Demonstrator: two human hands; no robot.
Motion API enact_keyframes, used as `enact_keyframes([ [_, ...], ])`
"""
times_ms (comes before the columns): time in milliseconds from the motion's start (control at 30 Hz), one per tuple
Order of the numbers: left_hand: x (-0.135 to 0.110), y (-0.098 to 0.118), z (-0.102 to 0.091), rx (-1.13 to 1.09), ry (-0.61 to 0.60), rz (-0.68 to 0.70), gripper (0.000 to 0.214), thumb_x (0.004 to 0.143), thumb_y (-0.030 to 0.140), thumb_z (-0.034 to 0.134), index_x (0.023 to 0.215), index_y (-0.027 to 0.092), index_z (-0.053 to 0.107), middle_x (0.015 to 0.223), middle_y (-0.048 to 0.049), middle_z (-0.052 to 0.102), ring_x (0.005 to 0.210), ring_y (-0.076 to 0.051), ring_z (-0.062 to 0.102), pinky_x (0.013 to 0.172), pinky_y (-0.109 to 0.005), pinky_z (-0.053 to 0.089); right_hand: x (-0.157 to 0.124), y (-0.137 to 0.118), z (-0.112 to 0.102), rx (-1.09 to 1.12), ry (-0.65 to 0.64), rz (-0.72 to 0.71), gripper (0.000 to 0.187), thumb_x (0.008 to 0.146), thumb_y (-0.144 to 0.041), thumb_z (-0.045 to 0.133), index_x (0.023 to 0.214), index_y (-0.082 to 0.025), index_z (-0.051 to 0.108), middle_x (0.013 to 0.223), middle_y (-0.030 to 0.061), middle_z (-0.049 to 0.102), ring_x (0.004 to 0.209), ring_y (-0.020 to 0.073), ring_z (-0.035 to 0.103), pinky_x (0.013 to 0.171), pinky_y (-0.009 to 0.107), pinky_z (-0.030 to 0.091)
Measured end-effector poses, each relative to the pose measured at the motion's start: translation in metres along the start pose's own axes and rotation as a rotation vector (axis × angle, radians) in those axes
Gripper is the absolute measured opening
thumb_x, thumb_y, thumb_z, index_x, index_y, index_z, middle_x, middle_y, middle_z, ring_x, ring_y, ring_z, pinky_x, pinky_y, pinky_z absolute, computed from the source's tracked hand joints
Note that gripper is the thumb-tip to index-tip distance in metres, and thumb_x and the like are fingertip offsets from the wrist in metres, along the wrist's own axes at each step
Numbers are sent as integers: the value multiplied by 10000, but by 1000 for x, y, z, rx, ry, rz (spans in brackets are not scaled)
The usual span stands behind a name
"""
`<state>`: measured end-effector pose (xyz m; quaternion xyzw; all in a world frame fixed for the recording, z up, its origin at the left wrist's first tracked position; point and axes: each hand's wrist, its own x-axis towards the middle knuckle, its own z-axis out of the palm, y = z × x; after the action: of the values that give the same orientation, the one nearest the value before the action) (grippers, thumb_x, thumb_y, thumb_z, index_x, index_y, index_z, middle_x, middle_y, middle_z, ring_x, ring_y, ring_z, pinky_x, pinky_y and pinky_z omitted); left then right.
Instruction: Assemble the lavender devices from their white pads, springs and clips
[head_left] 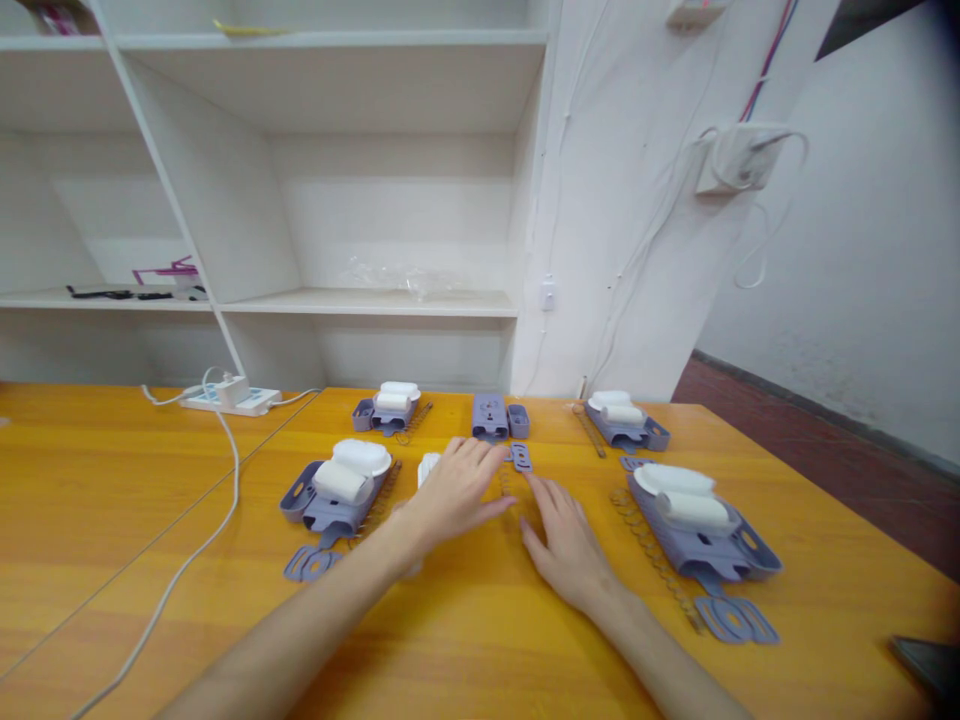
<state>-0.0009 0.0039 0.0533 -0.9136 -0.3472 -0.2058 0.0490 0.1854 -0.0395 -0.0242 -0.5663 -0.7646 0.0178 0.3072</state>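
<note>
Table (465, 650): smooth, glossy, orange-yellow wood grain; at its lower right corner lies one dark, flat slab (926, 660), partly out of view; one white, smooth cord (236, 470) curves along the left side.

Right hand (566, 545): open, palm down, fingers slightly bent, thumb apart; its fingertips are just beside the middle plate (520, 458), and contact cannot be told. Left hand (457, 490): open, fingers extended together, thumb spread, above the middle spring (504, 483), a thin wire coil; one white, ribbed piece (428, 467) is partly hidden behind this hand.

Near row: two purple-grey, matt boxes, the right box (705, 548) and the left box (330, 513); each carries one white, rounded oval (right oval (671, 479); left oval (362, 457)) and one white, cylindrical roll (right roll (694, 510); left roll (343, 481)); a flat, pierced plate lies before each, a coiled spring beside each.

Far row: three boxes of the same colour; the far left box (395, 418) and far right box (626, 432) each bear one oval and one roll; the middle box (490, 413) shows a top with small holes, and a small tray (518, 421) stands beside it.

Visible count: boxes, five; trays, five; springs, five; plates, four; ovals, four; rolls, four.

Behind: one white power strip (259, 402); white, flat-panelled shelves (375, 303) holding crumpled, clear film (420, 278).
</note>
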Motion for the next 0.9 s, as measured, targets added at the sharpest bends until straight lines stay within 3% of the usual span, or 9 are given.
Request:
enact_keyframes([
  [133, -10, 26, 1, -68, -1, 128, 411, 847, 403, 476, 1202, 206, 414, 1114, -95, 555, 1051, -246, 491, 893, -392, 352, 1, 7, 2, 190, 165, 35, 649, 834, -191, 396, 1429, -209, 138, 1341, 108, 415, 1198, 241, 420, 996, 447, 344],
  [267, -21, 43, 13, -103, -20, 164, 426, 830, 370, 507, 1207, 203, 402, 1112, -100, 550, 1035, -246, 500, 883, -397, 365, 2, 14, -2, 540, 291, 209, 537, 889, -253, 314, 1411, -204, 198, 1144, 90, 562, 1036, 204, 551, 935, 409, 419],
  [400, -32, 50, 29, -108, -63, 177, 412, 798, 350, 553, 1160, 197, 428, 1075, -92, 556, 995, -238, 511, 876, -393, 382, 3, 10, -11, 848, 288, 350, 554, 904, -393, 352, 1408, -216, 206, 1003, 76, 632, 862, 202, 622, 815, 372, 488],
  [533, -38, 49, 36, -159, -54, 189, 381, 798, 235, 513, 1165, 198, 417, 1163, -98, 520, 1034, -228, 500, 888, -389, 400, 6, 4, -16, 995, 246, 373, 680, 828, -440, 522, 1400, -223, 226, 940, 58, 657, 807, 210, 638, 726, 354, 505],
  [700, -41, 44, 39, -312, -7, 63, 518, 775, 59, 414, 1260, 215, 321, 1257, -82, 470, 1105, -197, 475, 925, -348, 418, 8, 13, -13, 1031, 230, 448, 493, 726, -455, 660, 1098, -159, 529, 761, 61, 678, 684, 210, 638, 573, 293, 476],
  [900, -44, 32, 58, -326, 97, -193, 453, 819, 67, 361, 1246, 216, 339, 1148, -81, 533, 1059, -215, 504, 906, -396, 435, 7, 21, -8, 1062, 263, 484, 401, 727, -435, 676, 993, -187, 506, 715, 24, 660, 621, 177, 613, 507, 248, 425],
])
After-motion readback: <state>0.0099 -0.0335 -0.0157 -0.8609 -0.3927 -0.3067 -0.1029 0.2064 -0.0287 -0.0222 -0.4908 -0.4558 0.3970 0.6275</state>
